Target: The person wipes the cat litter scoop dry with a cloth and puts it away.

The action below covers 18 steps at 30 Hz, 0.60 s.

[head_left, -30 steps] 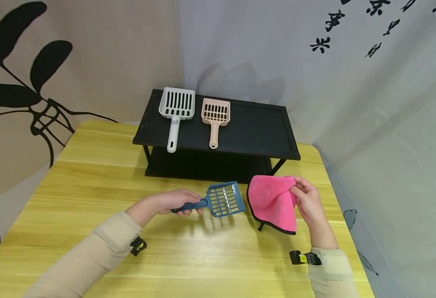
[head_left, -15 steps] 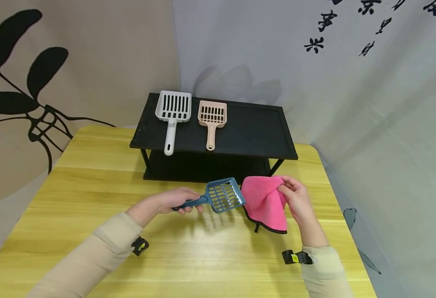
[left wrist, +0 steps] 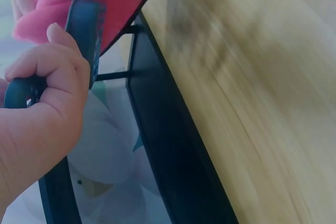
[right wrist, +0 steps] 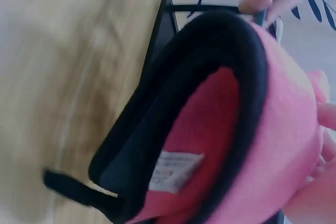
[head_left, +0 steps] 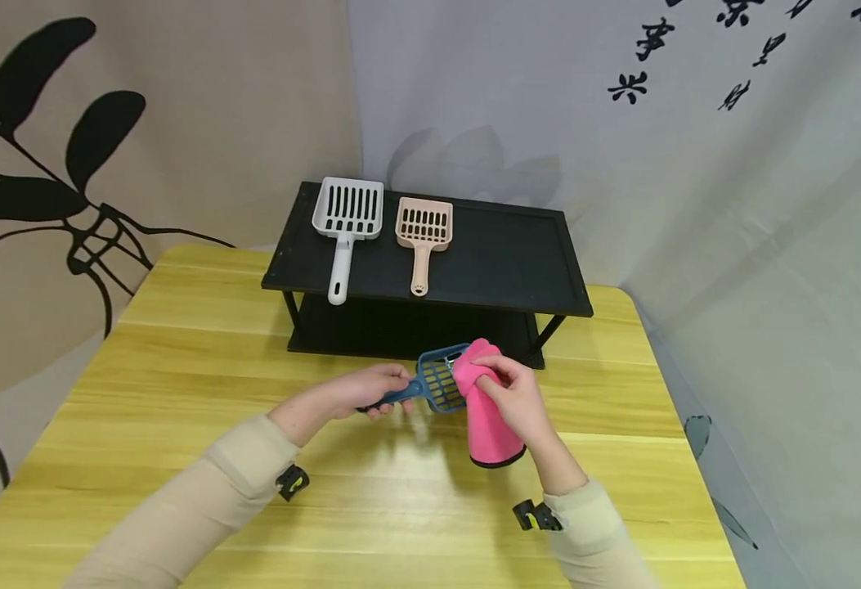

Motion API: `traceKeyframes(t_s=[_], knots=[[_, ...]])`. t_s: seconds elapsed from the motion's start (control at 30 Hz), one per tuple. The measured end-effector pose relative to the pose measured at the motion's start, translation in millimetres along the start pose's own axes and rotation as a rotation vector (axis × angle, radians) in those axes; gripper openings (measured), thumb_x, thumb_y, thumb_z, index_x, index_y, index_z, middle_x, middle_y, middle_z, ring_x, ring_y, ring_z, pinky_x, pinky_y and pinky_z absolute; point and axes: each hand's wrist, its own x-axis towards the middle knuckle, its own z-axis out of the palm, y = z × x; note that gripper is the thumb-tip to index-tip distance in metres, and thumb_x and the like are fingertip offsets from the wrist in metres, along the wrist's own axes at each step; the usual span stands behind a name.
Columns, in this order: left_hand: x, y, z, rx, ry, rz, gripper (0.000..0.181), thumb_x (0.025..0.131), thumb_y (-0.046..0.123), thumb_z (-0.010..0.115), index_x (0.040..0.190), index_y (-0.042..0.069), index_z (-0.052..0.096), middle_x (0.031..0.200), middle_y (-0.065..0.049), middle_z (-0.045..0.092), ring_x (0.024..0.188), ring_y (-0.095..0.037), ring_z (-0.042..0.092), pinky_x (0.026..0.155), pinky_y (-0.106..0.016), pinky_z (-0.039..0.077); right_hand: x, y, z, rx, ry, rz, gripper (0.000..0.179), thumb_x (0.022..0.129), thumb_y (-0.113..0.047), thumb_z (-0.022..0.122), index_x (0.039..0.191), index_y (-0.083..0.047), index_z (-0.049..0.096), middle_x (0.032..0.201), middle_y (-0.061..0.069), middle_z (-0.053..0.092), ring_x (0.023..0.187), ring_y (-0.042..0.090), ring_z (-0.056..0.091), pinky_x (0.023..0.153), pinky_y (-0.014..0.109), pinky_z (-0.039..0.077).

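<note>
My left hand [head_left: 371,389] grips the handle of a blue slotted litter scoop [head_left: 441,388], held above the table in front of the black stand. In the left wrist view the fingers curl round the handle, and the scoop [left wrist: 86,32] appears edge-on. A pink cloth [head_left: 491,425] with black edging is pinched in my right hand [head_left: 514,397]. The cloth lies against the right end of the scoop and covers part of it. In the right wrist view the hanging cloth [right wrist: 283,108] fills the middle, showing a white label [right wrist: 176,171] and a black loop.
A two-tier black stand [head_left: 511,254] is at the back of the wooden table [head_left: 371,515]. On its top lie a white litter scoop [head_left: 347,217] and a smaller beige one [head_left: 424,225], handles forward. A patterned curtain [head_left: 239,123] hangs behind.
My right hand has brought the cloth leftward onto the scoop's far end, and the cloth is now bunched there. The left hand has shifted slightly right with the scoop.
</note>
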Motion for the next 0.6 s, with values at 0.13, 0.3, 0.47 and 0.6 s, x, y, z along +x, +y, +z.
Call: traceKeyframes(t_s=[0.13, 0.3, 0.47, 0.6], knots=[[4.8, 1.7, 5.8, 0.024, 0.000, -0.027, 0.023, 0.102, 0.016, 0.030, 0.109, 0.002, 0.048, 0.081, -0.002, 0.058, 0.051, -0.006, 0.035, 0.046, -0.017, 0.029, -3.3, 2.6, 13.4, -0.041, -0.073, -0.009, 0.019, 0.086, -0.006, 0.063, 0.105, -0.006, 0.068, 0.105, 0.013, 0.065, 0.080, 0.016, 0.056, 0.065, 0.022, 0.049], [11.7, 1.0, 9.8, 0.021, -0.015, -0.026, 0.027, 0.103, 0.018, 0.031, 0.111, 0.001, 0.050, 0.078, -0.001, 0.057, 0.050, -0.004, 0.035, 0.045, -0.016, 0.029, -5.1, 6.9, 24.0, -0.201, -0.136, -0.044, 0.017, 0.085, -0.017, 0.069, 0.101, -0.013, 0.072, 0.102, 0.005, 0.068, 0.082, 0.013, 0.058, 0.064, 0.022, 0.048], [15.2, 3.1, 8.4, -0.030, -0.018, -0.002, 0.027, 0.103, 0.017, 0.030, 0.112, 0.000, 0.050, 0.076, -0.001, 0.055, 0.049, -0.003, 0.034, 0.045, -0.015, 0.027, -3.6, 5.9, 23.2, -0.366, -0.119, -0.094, 0.017, 0.083, -0.020, 0.070, 0.099, -0.014, 0.073, 0.101, 0.003, 0.069, 0.089, 0.015, 0.060, 0.067, 0.023, 0.048], [15.1, 6.8, 6.4, -0.025, -0.017, 0.014, 0.026, 0.102, 0.015, 0.032, 0.111, -0.001, 0.050, 0.075, -0.002, 0.054, 0.050, -0.004, 0.034, 0.045, -0.015, 0.027, -0.7, 8.4, 16.6, -0.440, -0.135, -0.090, 0.016, 0.083, -0.018, 0.070, 0.099, -0.013, 0.073, 0.100, 0.003, 0.069, 0.088, 0.016, 0.061, 0.068, 0.024, 0.048]])
